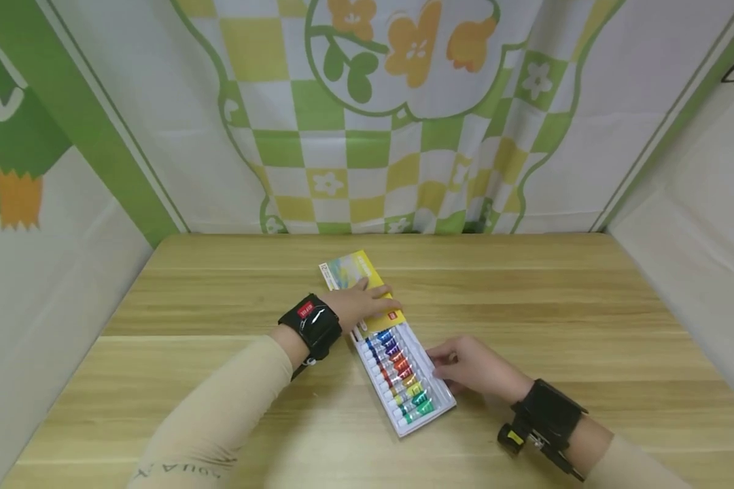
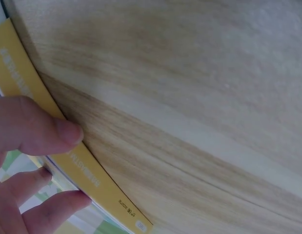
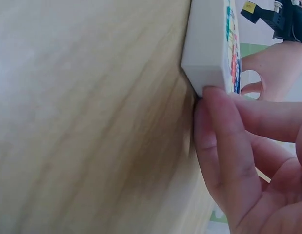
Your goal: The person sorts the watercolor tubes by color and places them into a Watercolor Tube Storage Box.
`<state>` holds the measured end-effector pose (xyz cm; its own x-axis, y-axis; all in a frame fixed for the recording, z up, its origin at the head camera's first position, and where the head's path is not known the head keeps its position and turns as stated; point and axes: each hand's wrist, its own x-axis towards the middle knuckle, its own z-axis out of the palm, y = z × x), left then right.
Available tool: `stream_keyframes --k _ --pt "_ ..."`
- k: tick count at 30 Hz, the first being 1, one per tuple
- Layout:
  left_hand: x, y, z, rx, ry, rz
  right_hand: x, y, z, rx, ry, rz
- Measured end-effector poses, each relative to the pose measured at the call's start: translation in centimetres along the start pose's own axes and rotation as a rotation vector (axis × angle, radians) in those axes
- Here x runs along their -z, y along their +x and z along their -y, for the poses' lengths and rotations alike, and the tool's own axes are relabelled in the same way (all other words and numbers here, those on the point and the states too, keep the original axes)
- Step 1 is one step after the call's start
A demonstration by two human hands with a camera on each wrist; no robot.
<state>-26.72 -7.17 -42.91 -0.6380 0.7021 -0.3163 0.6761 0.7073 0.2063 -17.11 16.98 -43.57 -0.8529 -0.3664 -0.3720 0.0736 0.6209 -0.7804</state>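
Observation:
A yellow cardboard paint-box sleeve [image 1: 376, 282] lies at an angle on the table, with a white tray [image 1: 442, 406] sticking out of its near end. Several paint tubes [image 1: 404, 370] in blue, red, yellow and green lie in a row in that tray. My left hand [image 1: 361, 307] grips the sleeve, its thumb against the yellow side wall in the left wrist view and its fingers over the top. With my right hand [image 1: 474, 365] I pinch the tray's right edge. In the right wrist view, fingertips [image 3: 216, 97] touch the tray's white side near the tabletop.
The wooden table [image 1: 220, 285] extends around the box on all sides. Behind it hangs a green and yellow checked curtain [image 1: 373, 149]; pale panels stand at left and right. Black wrist camera straps [image 1: 318, 326] are on both wrists.

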Motion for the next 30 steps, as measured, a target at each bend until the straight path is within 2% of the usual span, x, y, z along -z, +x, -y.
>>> stream_keyframes --k 8,14,17,20,23,26,28,30 --pt "0.4 -0.1 -0.2 0.039 0.015 0.025 0.1 1.7 0.8 -0.001 -0.033 -0.005" --pt "0.2 0.2 -0.2 0.031 0.016 0.021 0.5 2.3 0.8 -0.025 -0.021 0.008" --pt "0.2 0.2 -0.5 0.033 0.006 0.021 0.6 1.8 0.2 0.007 -0.015 0.01" --pt "0.1 0.2 -0.6 0.031 0.0 0.011 0.8 0.7 -0.6 0.081 -0.026 0.024" --pt "0.5 0.2 -0.6 0.042 0.022 0.016 1.0 -0.3 -1.0 0.155 -0.08 0.03" --pt "1.2 0.1 -0.5 0.04 0.017 0.032 1.1 -0.6 -0.8 0.176 -0.153 0.013" --pt "1.8 -0.2 -0.4 0.02 -0.035 0.046 1.3 -0.8 -0.8 0.176 -0.201 0.005" --pt "2.2 -0.4 0.4 0.004 -0.112 0.022 1.5 -1.0 -0.8 0.16 -0.229 0.022"
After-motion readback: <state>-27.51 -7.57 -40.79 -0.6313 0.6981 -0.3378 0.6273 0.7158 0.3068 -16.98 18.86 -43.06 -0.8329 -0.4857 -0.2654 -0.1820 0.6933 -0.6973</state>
